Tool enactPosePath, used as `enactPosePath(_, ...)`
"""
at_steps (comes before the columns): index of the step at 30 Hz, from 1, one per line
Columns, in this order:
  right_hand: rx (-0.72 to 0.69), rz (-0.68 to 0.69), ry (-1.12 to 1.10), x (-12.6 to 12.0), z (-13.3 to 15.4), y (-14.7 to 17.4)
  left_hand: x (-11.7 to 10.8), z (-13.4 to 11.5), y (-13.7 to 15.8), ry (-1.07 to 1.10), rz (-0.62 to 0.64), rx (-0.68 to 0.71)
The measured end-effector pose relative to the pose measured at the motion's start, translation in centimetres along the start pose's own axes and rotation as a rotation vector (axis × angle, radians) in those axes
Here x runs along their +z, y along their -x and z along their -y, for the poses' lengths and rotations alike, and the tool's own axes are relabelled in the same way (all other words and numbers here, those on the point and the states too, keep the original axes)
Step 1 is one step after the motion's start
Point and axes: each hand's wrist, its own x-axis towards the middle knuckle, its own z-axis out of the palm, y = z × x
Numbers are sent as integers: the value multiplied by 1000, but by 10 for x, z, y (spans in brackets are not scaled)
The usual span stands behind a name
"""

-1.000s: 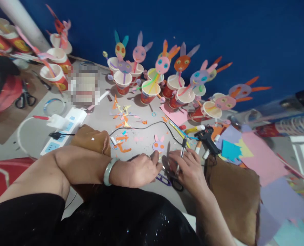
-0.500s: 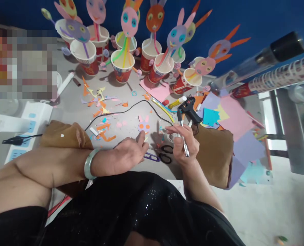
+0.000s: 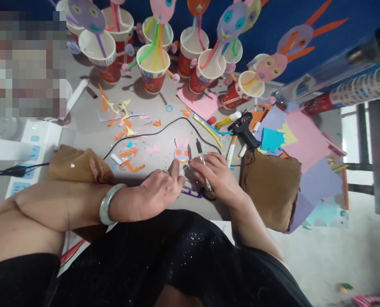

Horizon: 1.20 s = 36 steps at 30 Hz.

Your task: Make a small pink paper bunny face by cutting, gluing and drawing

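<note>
A small purple paper rabbit face (image 3: pixel 181 154) with pink ears and orange eyes lies on the table. My left hand (image 3: pixel 159 192) rests just below it, index finger stretched out against its lower edge and the other fingers loosely bent. Between the fingers of my right hand (image 3: pixel 220 177) is a pen (image 3: pixel 205 171) with a clear barrel, its dark end towards the rabbit face. Under the hands lie a purple object with cut-outs (image 3: pixel 191 192), its kind unclear, and black scissor handles (image 3: pixel 210 196), mostly covered.
Red paper cups (image 3: pixel 153 83) with paper animal heads line the back. A black glue gun (image 3: pixel 245 131) lies right, its cord crossing the table. Brown cushions (image 3: pixel 271 192) flank my arms. Paper scraps (image 3: pixel 129 151), coloured sheets (image 3: pixel 308 140) and a power strip (image 3: pixel 33 149) surround them.
My right hand has moved left and turned palm down, bringing the pen beside the rabbit face. My left finger stays at the face. The view has shifted slightly downward.
</note>
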Motion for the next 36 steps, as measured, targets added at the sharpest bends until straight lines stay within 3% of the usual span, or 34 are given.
enactPosePath(10,-51,78,-57,4,4,-3,18,5,2,-44,-87,48)
enactPosePath(18,-42,78,-18,7,0,0,6,6,-2,-26,-6,13)
enactPosePath(23,-23,-10,12,1,-4,3,10,6,-1,-46,-42,30)
enactPosePath(28,-16,20,56,2,-5,3,7,5,0,-46,-34,15)
enactPosePath(36,-76,-3,-69,9,3,-4,0,5,-1,-51,-5,-16)
